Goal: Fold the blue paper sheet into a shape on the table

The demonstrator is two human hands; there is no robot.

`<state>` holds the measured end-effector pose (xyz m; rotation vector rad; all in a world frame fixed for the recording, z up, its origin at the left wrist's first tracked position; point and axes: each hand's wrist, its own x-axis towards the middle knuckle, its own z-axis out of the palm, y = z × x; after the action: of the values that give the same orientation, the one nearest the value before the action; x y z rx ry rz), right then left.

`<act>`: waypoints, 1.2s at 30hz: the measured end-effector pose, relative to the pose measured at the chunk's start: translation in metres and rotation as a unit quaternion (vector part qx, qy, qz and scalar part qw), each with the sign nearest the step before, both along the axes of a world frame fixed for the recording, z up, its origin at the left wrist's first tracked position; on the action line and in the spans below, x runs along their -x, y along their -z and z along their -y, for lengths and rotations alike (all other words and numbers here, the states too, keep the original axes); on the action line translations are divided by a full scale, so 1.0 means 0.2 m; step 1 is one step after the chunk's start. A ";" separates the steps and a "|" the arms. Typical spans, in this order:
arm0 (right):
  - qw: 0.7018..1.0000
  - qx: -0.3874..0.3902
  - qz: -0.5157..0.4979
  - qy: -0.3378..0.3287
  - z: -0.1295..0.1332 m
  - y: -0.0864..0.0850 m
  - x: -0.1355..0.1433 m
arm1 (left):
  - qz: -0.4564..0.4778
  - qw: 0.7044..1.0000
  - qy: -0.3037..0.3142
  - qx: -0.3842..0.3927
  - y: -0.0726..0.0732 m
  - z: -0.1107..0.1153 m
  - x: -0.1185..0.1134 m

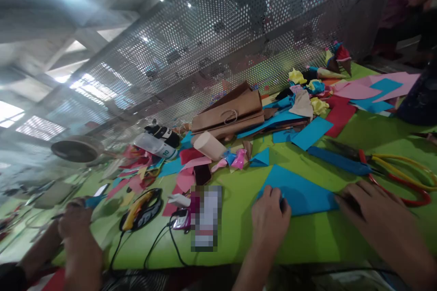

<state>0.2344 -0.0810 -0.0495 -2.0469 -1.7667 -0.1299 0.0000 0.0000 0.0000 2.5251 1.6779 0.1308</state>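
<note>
My left hand (pixel 269 218) rests flat on the near left corner of a blue paper triangle (pixel 300 191) lying on the green table (pixel 307 241). My right hand (pixel 368 209) presses fingertips on the triangle's right corner. Neither hand grips anything. Scissors with red and yellow handles (pixel 399 175) lie just beyond my right hand, next to a dark blue paper strip (pixel 337 160).
Another person's hands (pixel 73 227) work at the left near a glue gun (pixel 141 209) with black cables. Brown paper bags (pixel 232 113), a paper roll (pixel 209 145), a bottle (pixel 153 145) and several coloured paper scraps (pixel 307 95) lie before a perforated metal screen (pixel 239 32).
</note>
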 end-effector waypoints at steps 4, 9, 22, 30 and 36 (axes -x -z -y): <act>1.000 0.021 -0.012 0.000 0.00 -0.02 0.00 | -0.017 1.000 -0.001 -0.002 -0.01 0.00 -0.01; 1.000 0.024 -0.009 0.007 0.00 -0.03 0.01 | -0.009 0.994 0.032 -0.103 0.03 0.04 -0.01; 0.998 -0.003 -0.064 -0.002 0.03 -0.04 -0.02 | 0.010 0.944 0.330 0.014 0.03 -0.04 -0.01; 0.985 -0.120 -0.113 -0.046 0.23 -0.07 -0.02 | 0.014 0.942 0.336 0.009 -0.01 0.01 -0.01; 0.984 -0.073 0.015 -0.162 0.24 -0.04 0.18 | -0.001 0.941 0.338 0.009 0.01 0.01 -0.01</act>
<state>0.1987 -0.1290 -0.0410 -1.6400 -2.0190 -0.1847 0.0015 -0.0013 -0.0012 2.9098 0.7197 0.0511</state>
